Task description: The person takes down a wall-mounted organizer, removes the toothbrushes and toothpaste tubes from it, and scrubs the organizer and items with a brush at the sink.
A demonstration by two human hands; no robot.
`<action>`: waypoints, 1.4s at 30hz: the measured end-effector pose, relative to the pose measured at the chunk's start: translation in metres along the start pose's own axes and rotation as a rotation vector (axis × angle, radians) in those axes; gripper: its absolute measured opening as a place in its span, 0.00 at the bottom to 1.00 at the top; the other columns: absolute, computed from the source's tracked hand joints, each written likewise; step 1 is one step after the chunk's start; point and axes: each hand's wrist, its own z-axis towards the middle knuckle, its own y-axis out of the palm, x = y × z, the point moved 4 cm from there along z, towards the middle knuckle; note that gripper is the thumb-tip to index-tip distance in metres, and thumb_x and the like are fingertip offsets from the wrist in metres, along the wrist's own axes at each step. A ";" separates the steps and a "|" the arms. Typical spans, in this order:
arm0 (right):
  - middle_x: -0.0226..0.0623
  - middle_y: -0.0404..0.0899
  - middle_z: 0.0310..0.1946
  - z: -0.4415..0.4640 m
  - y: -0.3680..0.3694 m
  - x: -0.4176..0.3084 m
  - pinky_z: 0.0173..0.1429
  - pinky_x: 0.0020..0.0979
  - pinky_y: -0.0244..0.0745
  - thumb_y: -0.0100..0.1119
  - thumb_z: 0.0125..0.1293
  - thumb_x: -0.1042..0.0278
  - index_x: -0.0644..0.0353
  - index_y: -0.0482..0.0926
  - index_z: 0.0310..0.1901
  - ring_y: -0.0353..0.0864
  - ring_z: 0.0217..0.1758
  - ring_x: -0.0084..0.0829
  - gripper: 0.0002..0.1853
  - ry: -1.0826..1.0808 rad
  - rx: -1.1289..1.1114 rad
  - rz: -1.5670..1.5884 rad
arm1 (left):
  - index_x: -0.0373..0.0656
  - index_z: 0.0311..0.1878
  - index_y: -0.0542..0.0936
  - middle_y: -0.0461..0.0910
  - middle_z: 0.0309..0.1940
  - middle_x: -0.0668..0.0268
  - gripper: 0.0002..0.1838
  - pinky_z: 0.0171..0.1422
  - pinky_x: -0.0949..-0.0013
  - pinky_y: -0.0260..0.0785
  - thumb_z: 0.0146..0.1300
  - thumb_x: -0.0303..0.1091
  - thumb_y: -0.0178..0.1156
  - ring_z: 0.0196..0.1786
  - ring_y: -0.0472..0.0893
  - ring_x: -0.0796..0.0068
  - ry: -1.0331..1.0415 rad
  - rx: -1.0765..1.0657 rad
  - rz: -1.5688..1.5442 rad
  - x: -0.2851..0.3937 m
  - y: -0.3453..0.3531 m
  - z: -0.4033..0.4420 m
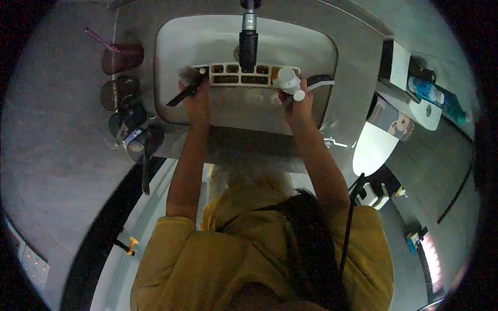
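Observation:
Over the sink (171,44), a long white rack (239,74) with several rectangular compartments spans the space between my hands. My left hand (197,103) is closed around its left end, beside a dark, stick-like thing (181,96) that slants down to the left. At the right end my right hand (297,107) is closed on the rack, next to a white piece with round caps (287,79). A dark and white thing (320,82) sticks out to the right there; its kind is unclear. My fingertips are partly hidden.
A black-ended faucet (248,46) hangs above the rack's middle. Several dark cups (122,58) stand left of the sink, one with a dark handle (146,176) reaching past the counter edge. A white toilet (374,147) is at the right. A dark cord (348,228) crosses my right shoulder.

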 end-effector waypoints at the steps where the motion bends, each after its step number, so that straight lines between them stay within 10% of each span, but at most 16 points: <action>1: 0.38 0.75 0.35 0.019 -0.012 0.013 0.27 0.27 0.72 0.47 0.64 0.49 0.61 0.70 0.47 0.77 0.33 0.29 0.22 -0.144 -0.042 -0.076 | 0.38 0.52 0.63 0.71 0.45 0.61 0.22 0.54 0.68 0.62 0.55 0.26 0.58 0.47 0.72 0.71 0.003 0.002 0.001 -0.005 -0.001 0.006; 7: 0.38 0.76 0.37 0.019 -0.018 0.005 0.29 0.28 0.68 0.45 0.64 0.48 0.60 0.70 0.49 0.77 0.34 0.27 0.23 -0.125 -0.103 -0.331 | 0.41 0.50 0.65 0.72 0.45 0.62 0.22 0.53 0.70 0.62 0.53 0.29 0.62 0.47 0.71 0.71 -0.028 -0.053 -0.215 -0.022 -0.011 0.025; 9: 0.33 0.76 0.39 -0.020 0.006 -0.020 0.28 0.24 0.64 0.49 0.62 0.48 0.55 0.70 0.50 0.78 0.37 0.28 0.22 0.173 0.009 -0.048 | 0.39 0.50 0.65 0.71 0.43 0.64 0.24 0.52 0.70 0.62 0.52 0.30 0.64 0.45 0.71 0.72 0.004 -0.061 0.020 -0.008 -0.005 0.021; 18: 0.32 0.76 0.40 -0.084 -0.007 -0.055 0.23 0.17 0.59 0.57 0.57 0.56 0.54 0.66 0.56 0.79 0.42 0.32 0.26 0.289 -0.226 -0.055 | 0.33 0.53 0.63 0.69 0.46 0.54 0.30 0.47 0.67 0.67 0.50 0.34 0.66 0.42 0.74 0.68 -0.088 -0.236 0.571 -0.010 -0.032 -0.041; 23: 0.31 0.77 0.38 -0.100 -0.006 -0.069 0.22 0.16 0.56 0.59 0.56 0.62 0.54 0.62 0.61 0.78 0.37 0.24 0.30 0.170 -0.363 -0.112 | 0.39 0.59 0.60 0.67 0.53 0.55 0.34 0.45 0.61 0.70 0.50 0.33 0.64 0.43 0.76 0.61 0.181 -0.725 0.886 0.068 0.094 -0.094; 27: 0.29 0.78 0.33 -0.075 -0.014 -0.066 0.24 0.17 0.56 0.61 0.52 0.72 0.57 0.74 0.50 0.76 0.31 0.19 0.20 -0.071 -0.413 -0.427 | 0.40 0.57 0.62 0.70 0.51 0.53 0.31 0.45 0.59 0.70 0.51 0.33 0.63 0.45 0.76 0.61 0.660 -0.681 0.773 0.036 0.134 -0.076; 32: 0.29 0.78 0.27 -0.075 -0.006 -0.077 0.23 0.22 0.66 0.67 0.49 0.74 0.63 0.76 0.42 0.75 0.26 0.19 0.17 -0.477 -0.288 -0.661 | 0.39 0.50 0.67 0.78 0.32 0.55 0.24 0.36 0.58 0.71 0.51 0.35 0.63 0.34 0.80 0.57 0.305 -0.680 1.143 0.035 0.149 -0.071; 40: 0.38 0.78 0.26 -0.089 0.000 -0.106 0.29 0.27 0.71 0.67 0.49 0.70 0.63 0.75 0.39 0.77 0.25 0.25 0.15 -0.963 -0.270 -0.832 | 0.39 0.44 0.72 0.77 0.32 0.57 0.17 0.38 0.66 0.70 0.51 0.33 0.63 0.35 0.79 0.62 0.702 -0.470 0.792 0.148 0.135 -0.120; 42: 0.44 0.77 0.28 -0.084 0.004 -0.105 0.32 0.31 0.72 0.66 0.48 0.67 0.64 0.75 0.39 0.79 0.28 0.33 0.17 -1.012 -0.173 -1.067 | 0.38 0.43 0.73 0.76 0.34 0.61 0.16 0.41 0.71 0.68 0.53 0.33 0.64 0.38 0.77 0.70 0.218 -0.471 0.343 0.120 0.100 -0.098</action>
